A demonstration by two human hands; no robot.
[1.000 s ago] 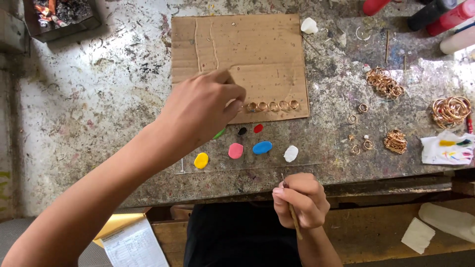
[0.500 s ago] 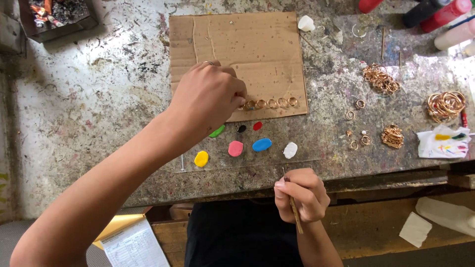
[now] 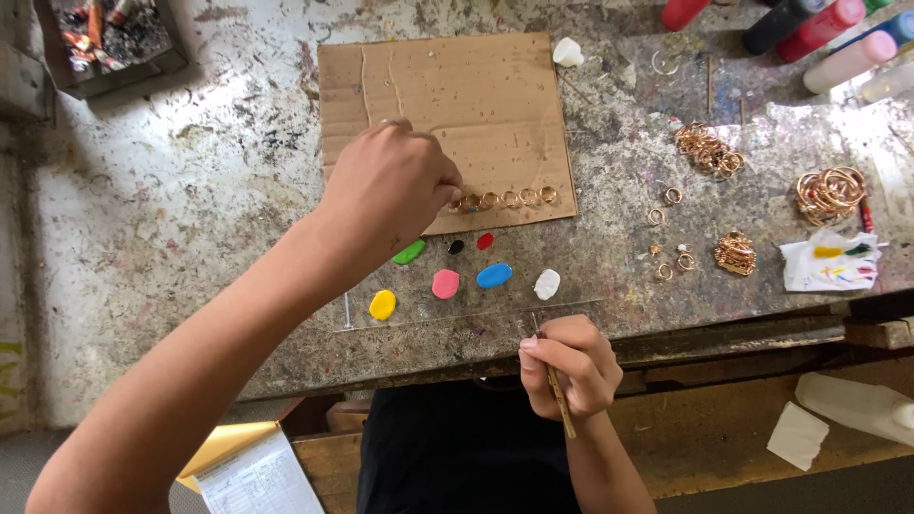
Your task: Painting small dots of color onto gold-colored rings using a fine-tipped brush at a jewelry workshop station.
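My left hand reaches over the brown cardboard sheet, fingertips pinched at the left end of a row of gold rings lying along its lower edge; the ring under the fingers is mostly hidden. My right hand stays near the bench's front edge, closed around a thin wooden stick with its tip pointing up. Between the hands lies a clear sheet with paint blobs: yellow, pink, blue, white, green, and small black and red ones.
Piles of gold rings and ornaments lie on the right of the paint-spattered bench, with a stained white cloth. Paint bottles stand at top right, a dark tray at top left. Papers lie below the bench.
My left hand has stayed at the left end of the ring row, shifting only slightly. The right hand with the stick has barely moved.
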